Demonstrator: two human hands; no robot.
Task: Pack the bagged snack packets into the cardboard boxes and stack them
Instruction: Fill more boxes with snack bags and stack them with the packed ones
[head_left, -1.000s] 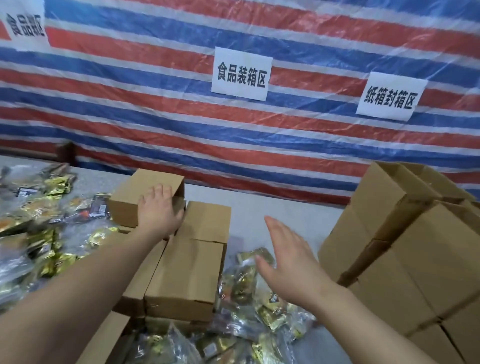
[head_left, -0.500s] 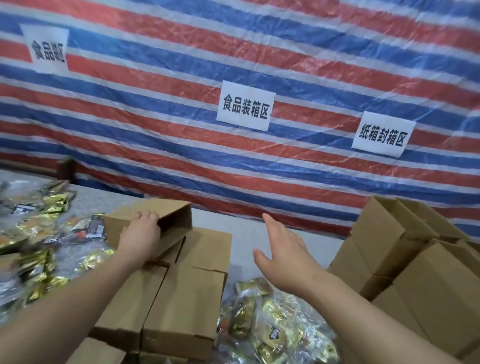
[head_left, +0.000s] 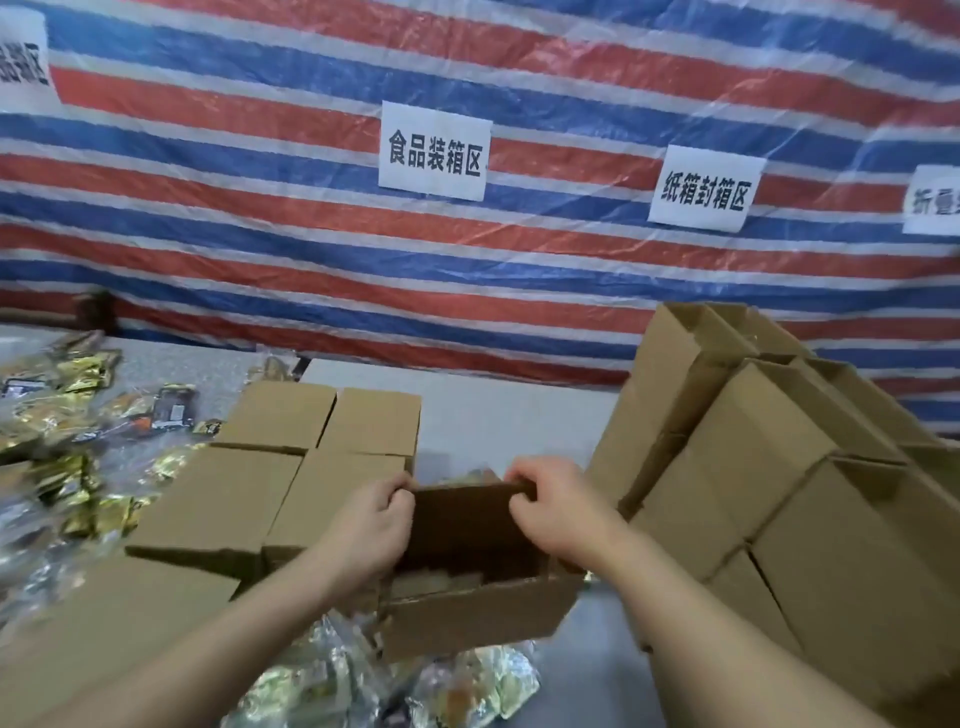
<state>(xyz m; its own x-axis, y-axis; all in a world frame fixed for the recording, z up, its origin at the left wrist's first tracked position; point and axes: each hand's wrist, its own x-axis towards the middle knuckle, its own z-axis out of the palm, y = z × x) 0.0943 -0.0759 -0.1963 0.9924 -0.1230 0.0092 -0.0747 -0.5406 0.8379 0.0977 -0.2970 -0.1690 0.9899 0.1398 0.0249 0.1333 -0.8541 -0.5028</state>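
Note:
An open cardboard box (head_left: 467, 618) sits in front of me above a heap of bagged snack packets (head_left: 467, 686). My left hand (head_left: 366, 525) pinches the left end of its raised far flap, and my right hand (head_left: 558, 512) pinches the right end. Something pale lies inside the box, too dim to name. To the left, several closed cardboard boxes (head_left: 280, 467) are packed side by side. More bagged snacks (head_left: 67, 426) in gold and clear wrap cover the table's left part.
A tall slanted stack of cardboard boxes (head_left: 779, 467) fills the right side, close to my right forearm. Another box (head_left: 104, 639) lies under my left forearm. A striped tarp (head_left: 311, 249) with paper signs hangs behind the grey table (head_left: 509, 415).
My left hand has brought a box from the left stack to the middle, in front of me. My right hand came in, and both hands now pinch its far flap.

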